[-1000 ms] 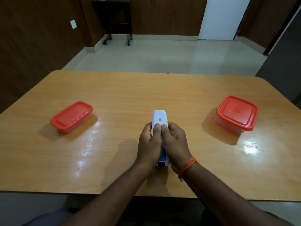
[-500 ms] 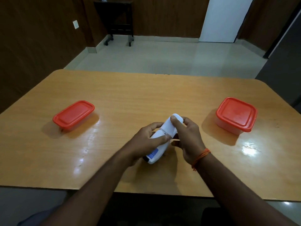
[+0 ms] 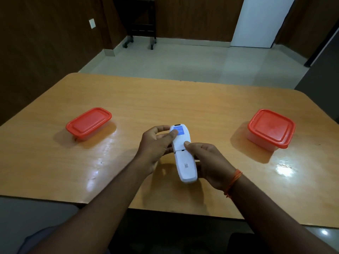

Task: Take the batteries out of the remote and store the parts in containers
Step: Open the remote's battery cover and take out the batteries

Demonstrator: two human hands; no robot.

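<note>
A white remote [image 3: 184, 158] is held back side up over the middle of the wooden table [image 3: 165, 99]. Its blue label points away from me and its battery cover end, still closed, points toward me. My left hand [image 3: 156, 145] grips the far half, thumb on the blue label. My right hand [image 3: 209, 162] holds the near half from the right, thumb resting by the seam of the cover. No batteries are visible.
A rectangular container with a red lid [image 3: 89, 122] sits on the left of the table. A squarer container with a red lid [image 3: 271, 129] sits on the right. Both lids are on. Beyond the far table edge lies bare floor.
The remote has been turned end for end in my hands: the label end now points away and the QR-marked cover end toward me. My right thumb has come to the cover seam.
</note>
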